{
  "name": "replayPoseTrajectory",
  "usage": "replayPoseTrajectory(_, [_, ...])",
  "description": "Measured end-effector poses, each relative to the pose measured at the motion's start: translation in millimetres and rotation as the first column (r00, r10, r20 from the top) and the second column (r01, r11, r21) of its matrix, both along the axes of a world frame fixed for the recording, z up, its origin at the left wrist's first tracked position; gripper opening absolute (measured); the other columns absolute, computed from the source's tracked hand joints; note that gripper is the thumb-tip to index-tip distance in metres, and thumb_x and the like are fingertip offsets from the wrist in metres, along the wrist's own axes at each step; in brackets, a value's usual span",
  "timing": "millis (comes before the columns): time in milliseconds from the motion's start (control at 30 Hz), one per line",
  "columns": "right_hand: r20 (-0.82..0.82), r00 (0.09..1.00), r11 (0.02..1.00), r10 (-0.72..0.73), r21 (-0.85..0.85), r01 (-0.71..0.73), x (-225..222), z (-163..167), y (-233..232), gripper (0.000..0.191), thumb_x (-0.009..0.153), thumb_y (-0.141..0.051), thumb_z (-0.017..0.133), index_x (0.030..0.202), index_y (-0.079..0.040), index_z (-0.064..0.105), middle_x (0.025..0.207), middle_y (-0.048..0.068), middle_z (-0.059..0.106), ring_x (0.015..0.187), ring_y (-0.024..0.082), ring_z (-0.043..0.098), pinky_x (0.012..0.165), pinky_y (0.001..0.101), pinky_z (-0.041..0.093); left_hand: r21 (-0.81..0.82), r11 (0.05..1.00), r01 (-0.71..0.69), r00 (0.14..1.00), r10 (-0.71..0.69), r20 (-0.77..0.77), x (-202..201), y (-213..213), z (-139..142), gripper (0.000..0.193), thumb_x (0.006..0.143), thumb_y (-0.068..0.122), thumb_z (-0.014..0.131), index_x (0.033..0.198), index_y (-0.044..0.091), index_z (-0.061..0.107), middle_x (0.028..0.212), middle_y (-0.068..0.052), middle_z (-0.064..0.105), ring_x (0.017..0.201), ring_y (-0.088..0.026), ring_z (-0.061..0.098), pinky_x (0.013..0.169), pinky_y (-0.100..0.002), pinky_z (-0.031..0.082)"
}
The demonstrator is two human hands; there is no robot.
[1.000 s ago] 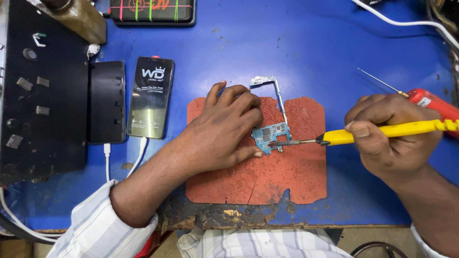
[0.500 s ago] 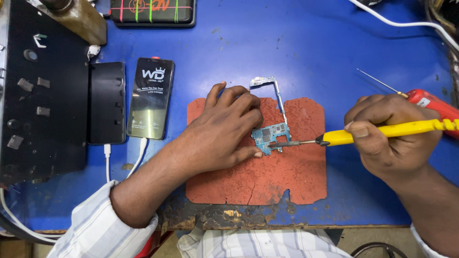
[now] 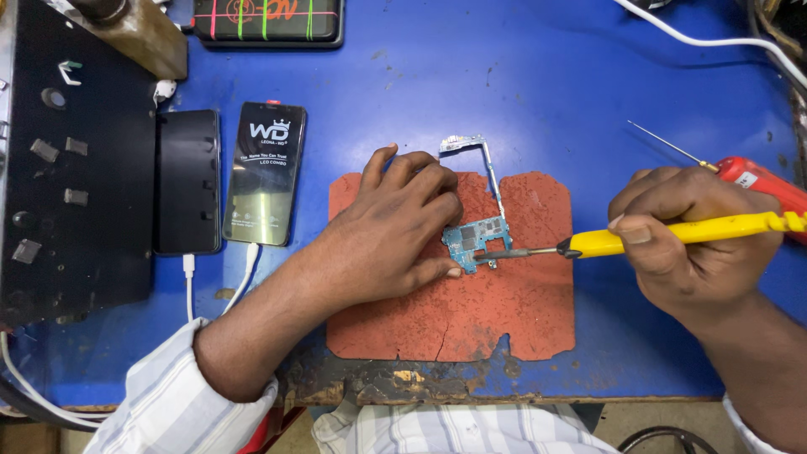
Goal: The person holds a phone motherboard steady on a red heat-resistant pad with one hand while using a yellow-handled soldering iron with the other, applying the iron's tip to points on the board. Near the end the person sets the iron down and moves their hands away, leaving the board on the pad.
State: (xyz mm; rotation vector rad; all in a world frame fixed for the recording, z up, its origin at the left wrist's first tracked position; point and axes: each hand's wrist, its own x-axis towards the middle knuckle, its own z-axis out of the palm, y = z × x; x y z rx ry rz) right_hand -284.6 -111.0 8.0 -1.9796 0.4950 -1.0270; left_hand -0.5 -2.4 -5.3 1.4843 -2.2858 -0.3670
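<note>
Presently, entries run from the hands outward.
Left hand (image 3: 395, 227): flat, palm down, fingers spread narrow; fingertips and thumb press the board against the mat.
Right hand (image 3: 689, 244): closed round the yellow handle of the iron, held level and pointing left.
Iron (image 3: 672, 235): one; its dark metal tip touches the board's lower right edge.
Board (image 3: 477, 240): one; small, blue-green, with a thin metal frame rising from its top; it lies on the mat's upper middle, partly under the left fingers.
Mat (image 3: 471, 311): one; red-brown, cracked and chipped along the near edge.
Risk, slip: the tip rests just beside the left thumb; if the board shifts under light pressure, the tip could likely skid onto skin.
Risk, board: dwelling long on one spot could probably lift a pad or disturb neighbouring chips, judging by how close they sit.
Risk, mat: the crack near the front edge could catch the board if it is dragged that way.
Red tool (image 3: 752, 181): one; with a thin needle probe, lying behind the right hand.
Phones: two; one lit (image 3: 265, 172), one dark (image 3: 187, 181), side by side, both cabled.
Cables (image 3: 218, 286): two white, running from the phones toward the near edge.
Table (image 3: 538, 92): one; blue top, worn at the front.
Black unit (image 3: 76, 168): one, far left.
</note>
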Motion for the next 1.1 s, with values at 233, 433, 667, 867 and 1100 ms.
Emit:
replayPoseTrajectory(233, [-0.003, 1.000, 1.000, 0.010, -0.012, -0.010, -0.4, -0.6, -0.6, 0.027, 0.105, -0.020, 0.067, 0.089, -0.002, 0.056, 0.072, 0.005, 0.060, 0.058, 0.013, 0.063, 0.055, 0.0254, 0.052, -0.007, 1.000, -0.002, 1.000, 0.002, -0.004, -0.4, 0.7, 0.1, 0.060, 0.072, 0.046, 0.085, 0.109, 0.005, 0.062, 0.130, -0.015, 0.054, 0.135, -0.037, 0.042, 0.116, -0.067, 0.024])
replayPoseTrajectory(433, [0.003, 1.000, 1.000, 0.019, -0.008, -0.019, -0.7, -0.7, -0.9, 0.027, 0.105, -0.020, 0.067, 0.089, -0.002, 0.056, 0.073, 0.004, 0.060, 0.058, 0.013, 0.063, 0.055, 0.0256, 0.052, -0.006, 1.000, 0.002, 1.000, -0.002, 0.000, -0.3, 0.5, 0.7, 0.061, 0.072, 0.046, 0.086, 0.109, 0.004, 0.062, 0.130, -0.015, 0.054, 0.135, -0.037, 0.042, 0.115, -0.067, 0.025])
replayPoseTrajectory(667, [0.008, 1.000, 1.000, 0.018, 0.017, -0.018, -1.3, -0.7, 0.2, 0.026, 0.105, -0.020, 0.067, 0.089, -0.002, 0.056, 0.073, 0.005, 0.060, 0.058, 0.014, 0.063, 0.056, 0.0262, 0.052, -0.011, 1.000, 0.000, 1.000, 0.000, 0.001, 0.0, 0.9, 0.4, 0.061, 0.071, 0.045, 0.086, 0.110, 0.004, 0.062, 0.131, -0.015, 0.054, 0.135, -0.037, 0.042, 0.115, -0.067, 0.025])
replayPoseTrajectory(867, [0.006, 1.000, 1.000, 0.014, 0.016, -0.014, -1.7, -0.9, -0.1, 0.026, 0.105, -0.018, 0.067, 0.089, -0.001, 0.056, 0.074, 0.005, 0.060, 0.058, 0.014, 0.063, 0.056, 0.0268, 0.053, -0.010, 1.000, 0.000, 1.000, 0.001, 0.006, 0.0, 0.4, 0.1, 0.061, 0.071, 0.045, 0.086, 0.110, 0.004, 0.061, 0.131, -0.015, 0.053, 0.134, -0.037, 0.042, 0.115, -0.067, 0.025])
replayPoseTrajectory(1100, [0.030, 0.999, 0.999, 0.023, 0.037, -0.024, -1.2, -3.1, 0.8, 0.025, 0.105, -0.017, 0.068, 0.090, -0.001, 0.057, 0.071, 0.005, 0.060, 0.059, 0.014, 0.063, 0.057, 0.0268, 0.053, -0.010, 1.000, 0.001, 1.000, -0.001, 0.009, -0.1, 0.6, 0.2, 0.061, 0.072, 0.045, 0.085, 0.110, 0.005, 0.061, 0.131, -0.015, 0.053, 0.135, -0.037, 0.042, 0.115, -0.067, 0.024])
